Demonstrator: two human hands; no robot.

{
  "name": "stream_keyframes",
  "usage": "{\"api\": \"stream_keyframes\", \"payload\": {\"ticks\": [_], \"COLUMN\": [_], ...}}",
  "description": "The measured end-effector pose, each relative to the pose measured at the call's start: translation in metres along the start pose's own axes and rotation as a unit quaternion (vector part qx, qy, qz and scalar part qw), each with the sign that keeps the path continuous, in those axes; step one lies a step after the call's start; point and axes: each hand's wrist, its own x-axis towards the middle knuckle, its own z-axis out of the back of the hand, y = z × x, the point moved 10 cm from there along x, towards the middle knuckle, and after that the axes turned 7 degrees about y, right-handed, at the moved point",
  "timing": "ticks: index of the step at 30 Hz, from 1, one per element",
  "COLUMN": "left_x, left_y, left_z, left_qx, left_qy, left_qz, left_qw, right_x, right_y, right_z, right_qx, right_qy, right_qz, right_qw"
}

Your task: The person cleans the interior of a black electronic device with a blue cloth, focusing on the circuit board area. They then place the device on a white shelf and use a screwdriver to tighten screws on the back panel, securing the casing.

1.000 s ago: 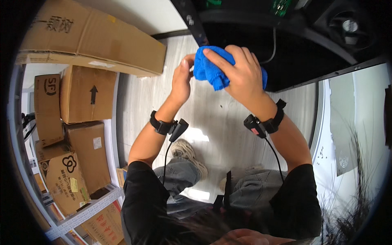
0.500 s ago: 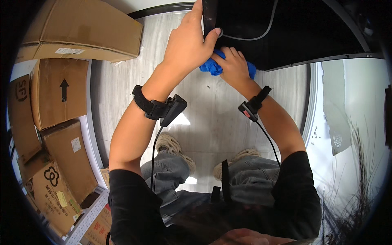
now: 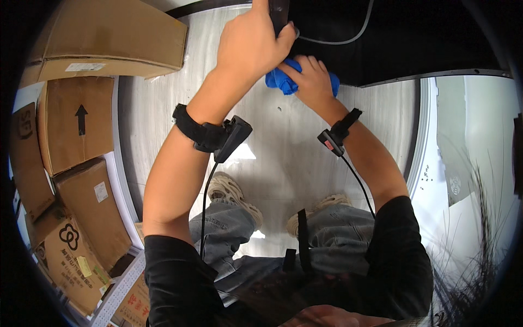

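Observation:
At the top of the view stands a large black piece of furniture or equipment (image 3: 392, 54), cut off by the frame. My left hand (image 3: 248, 46) grips its upright black edge (image 3: 279, 13), with the thumb on the near side; the fingertips are hidden beyond the top. Just below and to the right, my right hand (image 3: 315, 84) presses down on a bunched blue cloth (image 3: 282, 82), fingers curled over it against the black thing's lower left part. Blue fabric sticks out on both sides of that hand. A thin grey cable (image 3: 340, 42) curves across the black surface beside my left thumb.
Cardboard boxes (image 3: 79, 122) are stacked along the left, some on a white perforated metal rack (image 3: 117, 286). A larger carton (image 3: 114, 38) juts in at upper left. My shoes (image 3: 231, 191) stand on the pale wood-look floor (image 3: 272, 147). Wrist-strapped devices trail black cables (image 3: 204, 218).
The whole view has shifted slightly. My left hand shows a little farther up and left, and the right hand with the cloth a little higher. Both keep their hold.

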Motion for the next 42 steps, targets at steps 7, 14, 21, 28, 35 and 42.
{"api": "stream_keyframes", "payload": {"ticks": [7,14,21,28,35,42], "left_x": [-0.001,-0.001,-0.001,-0.002,-0.007,-0.025], "left_y": [0.003,0.003,0.010,0.006,0.016,0.050], "left_z": [-0.006,-0.009,-0.011,-0.009,-0.013,-0.021], "left_qx": [0.008,-0.002,-0.019,-0.024,-0.126,-0.442], "left_qy": [0.042,0.030,0.044,0.037,0.071,0.132], "left_qz": [0.030,0.001,0.023,0.017,0.040,0.105], "left_qw": [0.999,1.000,0.999,0.999,0.989,0.881], "right_x": [-0.003,-0.009,-0.011,0.010,0.008,0.030], "right_y": [-0.001,-0.007,-0.002,0.013,0.012,0.038], "right_z": [0.019,0.001,0.017,0.089,0.096,0.170], "right_qx": [0.051,0.026,0.052,0.027,0.037,0.066], "right_qy": [-0.027,0.001,-0.010,-0.176,-0.157,-0.251], "right_qz": [-0.034,-0.030,-0.012,0.011,-0.008,0.035], "right_qw": [0.998,0.999,0.999,0.984,0.987,0.965]}}
